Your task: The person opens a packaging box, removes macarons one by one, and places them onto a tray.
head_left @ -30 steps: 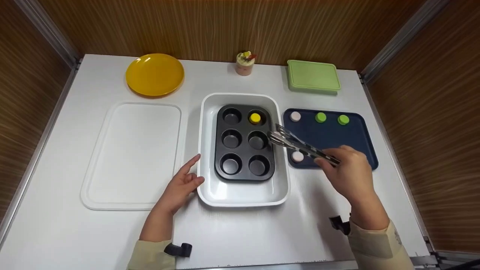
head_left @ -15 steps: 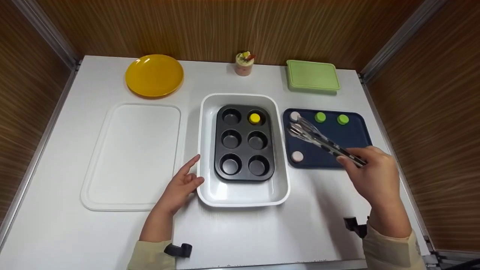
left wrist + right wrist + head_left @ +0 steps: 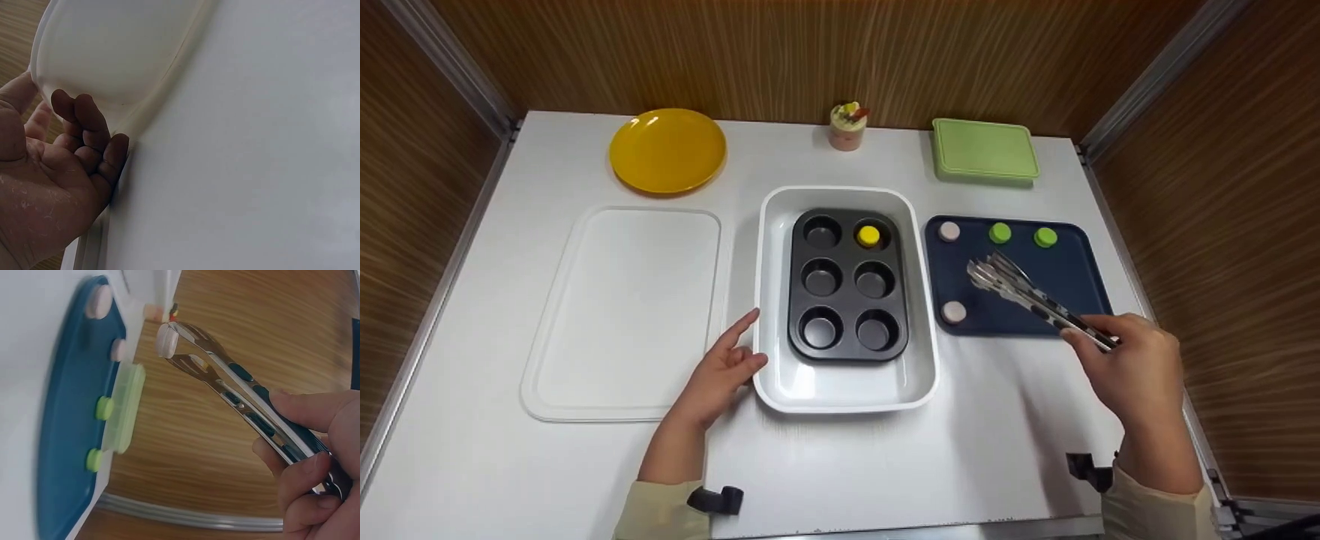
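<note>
My right hand [image 3: 1140, 367] grips a pair of metal tongs [image 3: 1039, 304] with dark-patterned handles, held over the dark blue tray [image 3: 1065, 281]. In the right wrist view a pale pink macaron [image 3: 167, 340] sits between the tong tips. Two more pale pink macarons lie along the tray's left side, one at the back [image 3: 949, 231] and one at the front [image 3: 953, 312]. Two green macarons [image 3: 1000, 232] stand at its back. My left hand [image 3: 724, 379] touches the left side of a white basin [image 3: 847, 390]. Inside the basin, a black muffin tin [image 3: 849, 315] holds a yellow macaron [image 3: 868, 236] in its back right cup.
A flat white lid or board [image 3: 630, 315] lies to the left. Along the back stand a yellow plate [image 3: 667, 150], a small dessert cup [image 3: 847, 129] and a light green lidded box [image 3: 985, 150]. Wood-grain walls [image 3: 780, 52] enclose the table's back and sides.
My right hand has moved right and towards me, carrying the tongs from the basin's right rim to above the blue tray. The left hand has stayed at the basin.
</note>
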Motion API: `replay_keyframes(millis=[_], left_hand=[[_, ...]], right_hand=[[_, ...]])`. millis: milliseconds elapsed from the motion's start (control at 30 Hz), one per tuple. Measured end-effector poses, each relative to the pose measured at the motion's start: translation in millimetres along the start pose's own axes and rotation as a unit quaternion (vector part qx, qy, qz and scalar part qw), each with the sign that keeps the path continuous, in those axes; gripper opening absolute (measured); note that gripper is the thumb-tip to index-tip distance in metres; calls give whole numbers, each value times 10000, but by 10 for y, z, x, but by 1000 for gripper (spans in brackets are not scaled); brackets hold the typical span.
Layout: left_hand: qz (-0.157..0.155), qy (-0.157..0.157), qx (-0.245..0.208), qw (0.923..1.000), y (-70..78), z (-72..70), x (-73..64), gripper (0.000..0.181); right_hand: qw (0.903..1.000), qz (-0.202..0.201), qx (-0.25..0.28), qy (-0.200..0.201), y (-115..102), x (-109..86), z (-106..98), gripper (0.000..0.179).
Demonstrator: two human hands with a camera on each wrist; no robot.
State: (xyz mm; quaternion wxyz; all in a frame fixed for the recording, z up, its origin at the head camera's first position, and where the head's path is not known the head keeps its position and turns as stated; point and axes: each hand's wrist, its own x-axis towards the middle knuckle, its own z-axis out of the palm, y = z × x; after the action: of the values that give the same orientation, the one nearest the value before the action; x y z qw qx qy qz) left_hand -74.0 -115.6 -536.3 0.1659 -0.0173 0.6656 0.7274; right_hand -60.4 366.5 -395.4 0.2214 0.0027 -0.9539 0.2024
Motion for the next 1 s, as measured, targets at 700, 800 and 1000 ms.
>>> replay_keyframes(millis=[700,800,1000], left_hand=[[1,14,-20,10000,-4,6,4,74],[9,24,-33,10000,-1,3,0,73],[21,7,-89,10000,2,7,-3,73]], right_hand=[[9942,877,-332,-535,321,-190,-2,25],[9928,965,-374,-603,342,-218,-11,24],[9898,1115,-415,-778,382,-257,-17,24]])
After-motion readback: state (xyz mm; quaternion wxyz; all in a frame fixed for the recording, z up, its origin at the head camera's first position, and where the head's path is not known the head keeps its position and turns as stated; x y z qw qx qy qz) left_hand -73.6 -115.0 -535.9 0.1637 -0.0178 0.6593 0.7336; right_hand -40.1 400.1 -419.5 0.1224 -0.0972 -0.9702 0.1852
